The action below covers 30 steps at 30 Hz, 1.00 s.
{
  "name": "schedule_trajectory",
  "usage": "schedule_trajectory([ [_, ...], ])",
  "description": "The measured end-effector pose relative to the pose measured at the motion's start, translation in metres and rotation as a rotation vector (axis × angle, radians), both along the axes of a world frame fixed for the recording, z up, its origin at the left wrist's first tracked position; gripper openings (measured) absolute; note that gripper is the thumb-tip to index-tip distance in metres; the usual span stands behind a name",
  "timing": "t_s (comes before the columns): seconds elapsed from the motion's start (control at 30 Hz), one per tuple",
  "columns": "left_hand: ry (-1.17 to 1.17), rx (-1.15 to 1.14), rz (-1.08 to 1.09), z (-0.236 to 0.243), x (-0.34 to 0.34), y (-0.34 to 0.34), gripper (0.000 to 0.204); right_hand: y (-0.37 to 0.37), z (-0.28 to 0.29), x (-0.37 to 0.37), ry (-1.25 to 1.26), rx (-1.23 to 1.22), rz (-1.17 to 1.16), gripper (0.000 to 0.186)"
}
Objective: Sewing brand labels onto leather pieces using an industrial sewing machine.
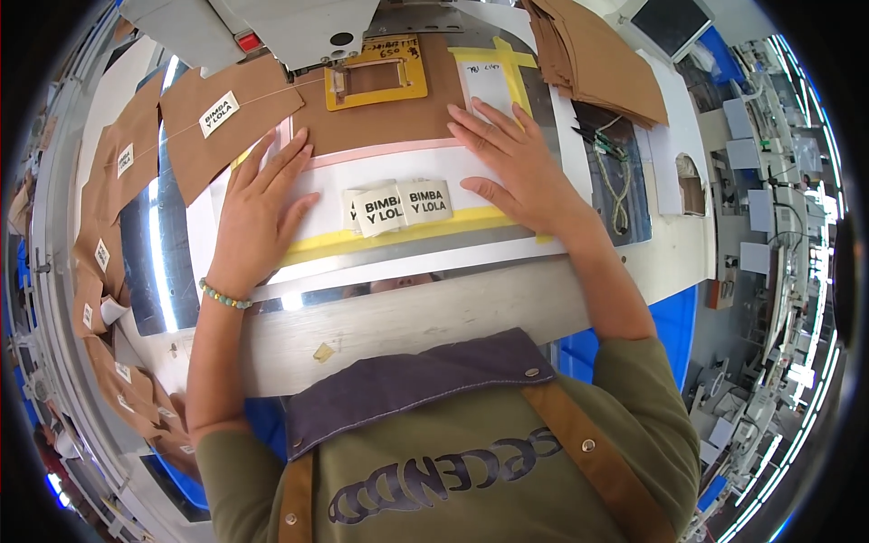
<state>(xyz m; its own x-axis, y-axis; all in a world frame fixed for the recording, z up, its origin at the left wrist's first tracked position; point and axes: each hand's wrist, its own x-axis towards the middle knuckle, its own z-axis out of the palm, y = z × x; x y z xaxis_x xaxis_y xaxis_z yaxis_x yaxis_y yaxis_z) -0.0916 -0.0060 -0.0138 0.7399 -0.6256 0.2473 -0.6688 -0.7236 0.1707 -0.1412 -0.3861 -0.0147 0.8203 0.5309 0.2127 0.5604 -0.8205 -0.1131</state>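
A brown fabric panel (380, 127) lies on a white template board (389, 253) edged with pink strip and yellow tape. My left hand (258, 213) rests flat at the panel's left end, fingers stretched over its edge. At the right end my right hand (511, 172) lies with fingers spread, touching the panel and a taped white paper (487, 83). Between the hands sits a small overlapping group of cream printed labels (425, 201). A yellow clamp frame (407, 80) stands over the panel's far side, beneath the sewing machine head (290, 27).
Brown panels with sewn labels (195, 113) trail off to the left in a joined chain. A stack of brown pieces (597, 63) lies at the far right. Thread snips (593, 138) with a cord rest beside my right arm. A blue bin (674, 335) is below the table edge.
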Motion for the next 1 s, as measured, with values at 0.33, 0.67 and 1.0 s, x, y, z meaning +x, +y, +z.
schedule_trajectory([
  [0.33, -0.025, -0.121, 0.020, -0.002, 0.000, 0.008, 0.053, -0.003, -0.001, 0.005, 0.011, 0.268, -0.011, 0.058],
  [0.67, 0.026, -0.098, 0.043, -0.003, -0.002, 0.006, 0.068, -0.001, 0.002, 0.001, 0.070, 0.058, -0.040, 0.058],
  [1.0, 0.003, 0.020, 0.070, -0.007, -0.003, 0.008, 0.059, 0.000, 0.002, 0.000, 0.055, 0.054, -0.033, 0.059],
])
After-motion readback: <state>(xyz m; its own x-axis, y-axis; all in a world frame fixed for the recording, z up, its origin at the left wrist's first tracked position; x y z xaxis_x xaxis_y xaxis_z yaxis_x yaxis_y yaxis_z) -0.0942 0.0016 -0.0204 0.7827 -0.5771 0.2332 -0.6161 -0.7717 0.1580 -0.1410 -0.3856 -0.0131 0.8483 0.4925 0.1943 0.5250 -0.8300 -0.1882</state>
